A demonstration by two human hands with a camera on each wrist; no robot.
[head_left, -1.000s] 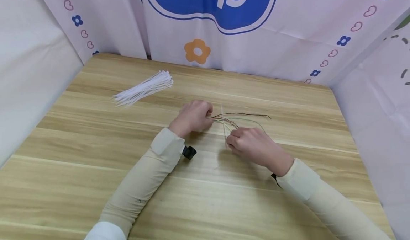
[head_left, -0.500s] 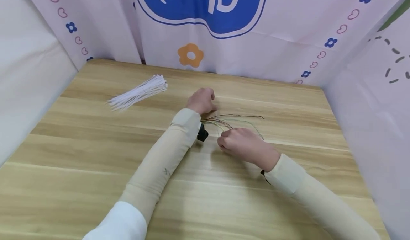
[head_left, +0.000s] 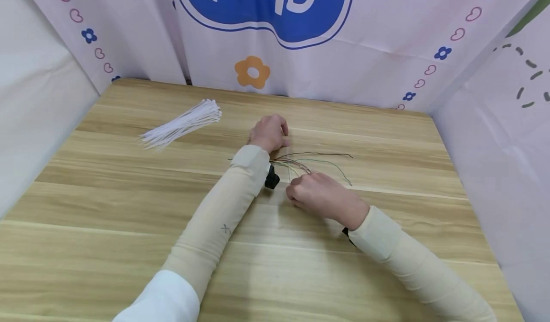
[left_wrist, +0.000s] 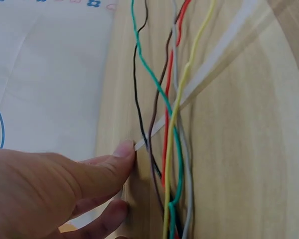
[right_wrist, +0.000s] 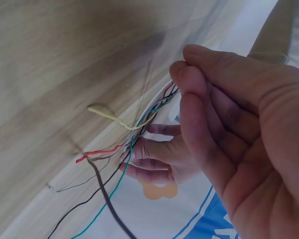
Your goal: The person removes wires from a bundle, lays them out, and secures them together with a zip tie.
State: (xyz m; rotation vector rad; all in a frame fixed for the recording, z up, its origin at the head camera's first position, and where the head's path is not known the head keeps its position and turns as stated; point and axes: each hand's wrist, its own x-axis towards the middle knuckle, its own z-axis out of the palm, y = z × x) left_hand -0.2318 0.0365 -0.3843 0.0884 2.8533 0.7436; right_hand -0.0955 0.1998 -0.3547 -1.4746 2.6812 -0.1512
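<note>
A white zip tie (left_wrist: 217,50) lies slantwise across a bunch of loose coloured wires (left_wrist: 175,107): green, black, brown, red, grey and yellow. Beyond the wires, my left hand (head_left: 268,132) pinches one end of the tie between thumb and finger. My right hand (head_left: 322,195), on the near side of the wires, has its thumb and fingertips pinched together at the tie's other end, which they mostly hide. In the right wrist view, the wires' loose ends fan out below my right fingertips (right_wrist: 192,74). My left forearm covers part of the wires in the head view.
A bundle of white zip ties (head_left: 182,122) lies at the back left of the wooden table (head_left: 129,207). A printed cloth (head_left: 378,64) hangs along the back edge, and white cloth walls stand at both sides. A black camera (head_left: 271,177) sits on my left wrist.
My left hand has moved from the wires to the tie's far end, its forearm swinging forward and right. My right hand stays by the near end, and the whole head view has shifted slightly.
</note>
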